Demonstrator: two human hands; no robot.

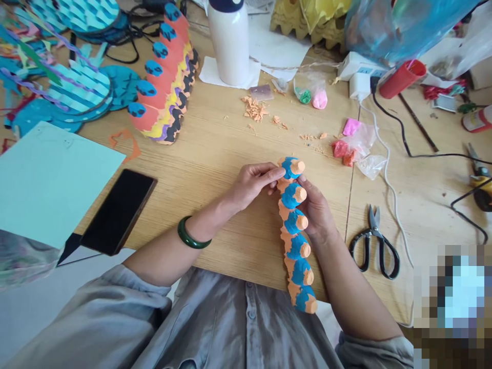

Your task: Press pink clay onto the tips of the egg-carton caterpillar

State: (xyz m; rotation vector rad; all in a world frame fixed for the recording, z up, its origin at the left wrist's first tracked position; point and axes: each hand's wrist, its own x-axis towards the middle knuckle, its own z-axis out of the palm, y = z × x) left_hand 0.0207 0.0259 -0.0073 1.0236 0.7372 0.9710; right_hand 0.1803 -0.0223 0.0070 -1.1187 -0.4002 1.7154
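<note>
A long egg-carton strip point(295, 246) with a row of bumps, coloured blue and orange with orange tips, runs from the middle of the table down over its front edge. My left hand point(257, 183) pinches its far end from the left, thumb on the blue of the farthest bump. On the other side, my right hand point(317, 207) grips the strip near the same end, its thumb by the first bumps. The fingers of my right hand are partly hidden behind the strip. Black-handled scissors point(374, 243) lie to the right of my right forearm.
A black phone point(120, 211) and a light green sheet point(54, 179) lie at left. Behind stand a red, yellow and black egg-carton piece point(165, 87) and a white bottle point(230, 46). Orange scraps point(254, 108), bagged clay point(348, 148) and a white cable point(390, 184) lie around.
</note>
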